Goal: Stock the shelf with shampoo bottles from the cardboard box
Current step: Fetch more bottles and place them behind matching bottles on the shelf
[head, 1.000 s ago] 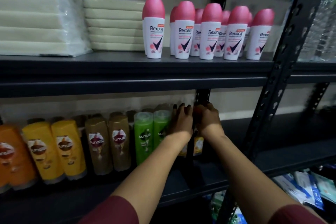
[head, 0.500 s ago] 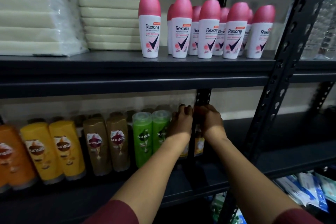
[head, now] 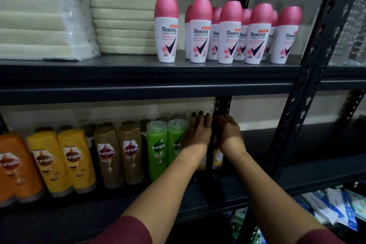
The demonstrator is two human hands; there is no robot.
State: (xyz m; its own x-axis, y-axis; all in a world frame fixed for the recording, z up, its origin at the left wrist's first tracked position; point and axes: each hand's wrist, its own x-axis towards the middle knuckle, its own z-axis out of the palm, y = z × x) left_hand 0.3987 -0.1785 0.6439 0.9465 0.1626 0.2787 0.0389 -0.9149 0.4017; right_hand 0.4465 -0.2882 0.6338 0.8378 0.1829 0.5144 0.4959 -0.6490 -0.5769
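Observation:
Sunsilk shampoo bottles stand in a row on the lower shelf (head: 297, 176): orange (head: 11, 166), yellow (head: 77, 160), brown (head: 130, 152) and green (head: 158, 150). Right of the green ones stand two dark bottles with yellow labels (head: 217, 159), mostly hidden behind my hands and the black rear post. My left hand (head: 198, 134) rests against the left dark bottle with its fingers nearly straight and pointing up. My right hand (head: 227, 132) curls round the top of the right dark bottle. The cardboard box is out of view.
The upper shelf carries several pink-capped Rexona roll-ons (head: 200, 31) and wrapped cream stacks (head: 122, 27). A black perforated upright (head: 309, 77) slants down at the right. Blue packets (head: 332, 204) lie on the level below.
Both hands stay on the dark bottles, and my left fingers have straightened a little. The view has dipped and shifted slightly.

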